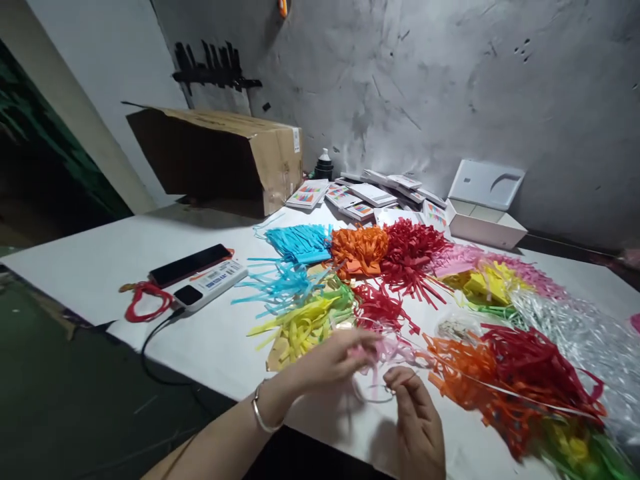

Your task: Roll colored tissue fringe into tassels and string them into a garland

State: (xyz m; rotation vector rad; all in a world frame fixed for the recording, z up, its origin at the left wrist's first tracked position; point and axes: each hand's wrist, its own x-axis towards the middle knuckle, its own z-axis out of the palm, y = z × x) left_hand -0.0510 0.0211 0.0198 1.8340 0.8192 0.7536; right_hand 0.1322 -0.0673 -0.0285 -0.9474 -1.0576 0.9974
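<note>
My left hand (pixel 337 360), with a silver bangle on the wrist, reaches over the front of the table with its fingers curled on pink paper strips (pixel 390 350). Just to the right, my right hand (pixel 417 417) pinches a thin pale cord (pixel 377 401) that bends in a loop between the two hands. The cord seems to run on to the right across orange tissue fringe (pixel 465 363). Beyond my left hand lie yellow-green fringe (pixel 310 320) on cardboard and red fringe (pixel 383 307). The fingertips of my left hand are partly blurred.
Bundles of blue fringe (pixel 300 243), orange fringe (pixel 361 248) and dark red fringe (pixel 413 250) sit mid-table. Clear plastic wrap (pixel 575 333) covers the right side. Behind are flat boxes (pixel 373 195), an open white box (pixel 487 223) and a carton (pixel 280 163). A phone (pixel 190 265) lies left.
</note>
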